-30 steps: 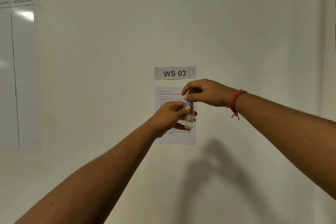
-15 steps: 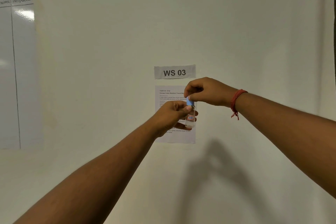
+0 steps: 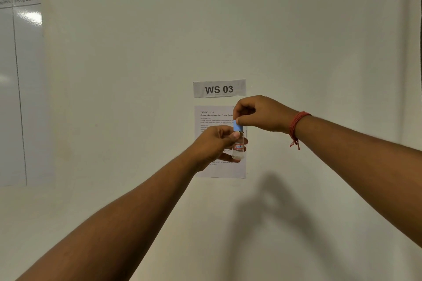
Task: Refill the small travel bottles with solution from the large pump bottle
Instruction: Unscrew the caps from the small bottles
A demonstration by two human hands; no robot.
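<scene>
A small clear travel bottle [image 3: 238, 148] with a red-edged label reading 17B is held up at arm's length in front of the wall. My left hand [image 3: 214, 143] grips its body, thumb near the neck. Its blue cap [image 3: 237, 126] sits on top of the bottle, and my right hand [image 3: 262, 113] pinches that cap from above with thumb and fingers. A little clear liquid shows at the bottle's bottom. The large pump bottle is not in view.
Behind the hands a task sheet [image 3: 212, 121] hangs on the pale wall under a grey sign reading WS 03 [image 3: 219, 89]. A whiteboard [image 3: 20, 86] covers the wall at the far left. My hands cast a shadow [image 3: 269, 207] on the wall below.
Both hands with the bottle stay almost in place. The fingers of my right hand have shifted slightly on the blue cap.
</scene>
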